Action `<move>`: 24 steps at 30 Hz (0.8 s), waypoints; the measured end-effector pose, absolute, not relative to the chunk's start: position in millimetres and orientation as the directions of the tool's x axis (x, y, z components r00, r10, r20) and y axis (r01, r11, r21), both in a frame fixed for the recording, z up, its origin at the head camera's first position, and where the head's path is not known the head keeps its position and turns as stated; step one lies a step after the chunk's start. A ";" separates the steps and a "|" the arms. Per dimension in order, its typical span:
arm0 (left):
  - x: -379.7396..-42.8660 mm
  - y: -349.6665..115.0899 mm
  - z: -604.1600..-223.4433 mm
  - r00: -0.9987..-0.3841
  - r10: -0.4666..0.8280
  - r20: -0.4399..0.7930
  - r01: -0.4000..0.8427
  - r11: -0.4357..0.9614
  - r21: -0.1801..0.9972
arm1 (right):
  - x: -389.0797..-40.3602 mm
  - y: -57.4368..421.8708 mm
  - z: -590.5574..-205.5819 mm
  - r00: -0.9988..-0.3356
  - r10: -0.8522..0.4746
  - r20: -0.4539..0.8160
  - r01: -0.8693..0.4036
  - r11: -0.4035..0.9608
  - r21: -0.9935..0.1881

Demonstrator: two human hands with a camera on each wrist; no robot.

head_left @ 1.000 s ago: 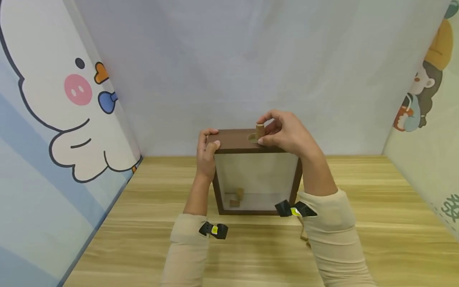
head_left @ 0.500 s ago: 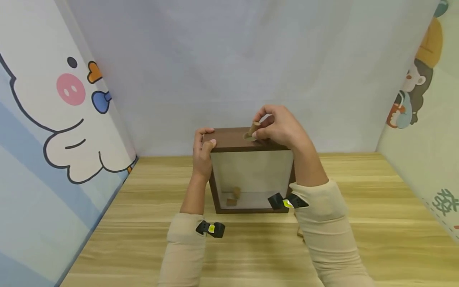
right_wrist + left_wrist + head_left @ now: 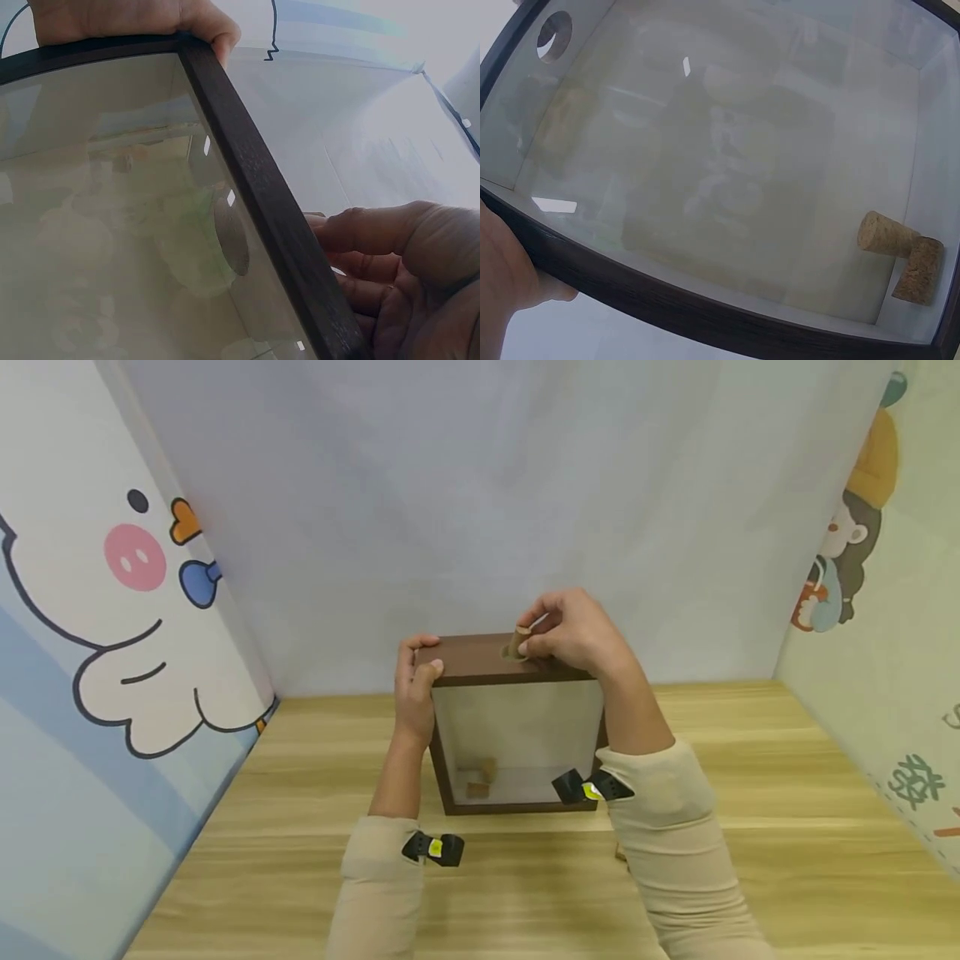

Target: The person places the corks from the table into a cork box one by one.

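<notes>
A shallow dark-brown wooden box [image 3: 472, 653] with a clear front stands upright on the table. My left hand [image 3: 415, 697] grips its top left corner, thumb in front and fingers over the top. Over the round hole [image 3: 554, 37] in the box's top, my right hand [image 3: 579, 631] pinches a cork [image 3: 519, 642] between thumb and fingers. The cork's lower end is at the hole. Inside, at the bottom left, lie two corks [image 3: 889, 234], touching each other. In the right wrist view the pinched cork is mostly hidden behind the frame.
On the wooden table [image 3: 315, 777], small brown pieces [image 3: 620, 852] show partly from behind the right sleeve; what they are is hard to tell. A pale cloth [image 3: 480, 485] hangs behind the box. Cartoon-printed panels [image 3: 150, 635] stand at both sides.
The cork in my right hand was upright at the hole's edge, then tilted; now it sits lower at the hole. My left hand keeps its grip. The head view has shifted slightly.
</notes>
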State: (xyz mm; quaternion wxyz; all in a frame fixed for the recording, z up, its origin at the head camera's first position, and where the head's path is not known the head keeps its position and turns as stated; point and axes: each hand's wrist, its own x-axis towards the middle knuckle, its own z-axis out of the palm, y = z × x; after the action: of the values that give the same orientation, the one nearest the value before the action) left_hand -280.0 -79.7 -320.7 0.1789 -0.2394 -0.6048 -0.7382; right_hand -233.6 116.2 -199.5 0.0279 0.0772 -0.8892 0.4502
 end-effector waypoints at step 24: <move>-281.9 -80.4 -322.0 -0.810 0.032 0.586 0.569 -0.200 0.797 | -221.8 121.3 -205.6 -0.978 -0.095 0.186 -0.207 0.573 -0.793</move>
State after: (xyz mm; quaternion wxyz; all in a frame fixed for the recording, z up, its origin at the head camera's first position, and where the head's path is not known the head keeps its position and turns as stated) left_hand -281.9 -80.4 -322.0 0.1831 -0.2481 -0.6053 -0.7339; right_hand -221.8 121.3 -205.6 0.0615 0.0854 -0.8847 0.4541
